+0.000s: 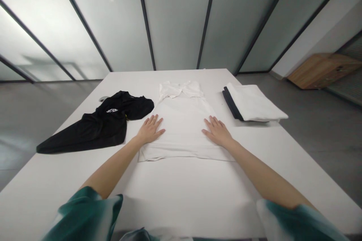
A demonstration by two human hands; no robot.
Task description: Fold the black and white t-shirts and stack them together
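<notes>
A white T-shirt (182,131) lies spread on the table in front of me, its hem toward me. Its sleeves are folded inward at the far end, and its sides look tucked in. My left hand (150,129) rests flat on the shirt's left edge with fingers spread. On the right edge, my right hand (217,131) lies flat too, fingers apart. Neither hand grips the fabric. Left of my left hand is a crumpled black T-shirt (104,126) with a small white print.
A stack of folded clothes, a white one (254,101) over a dark one (231,102), sits at the right edge of the white table (186,188). A small pale object (103,98) is behind the black shirt. Frosted glass panels stand beyond; a wooden cabinet (313,70) is far right.
</notes>
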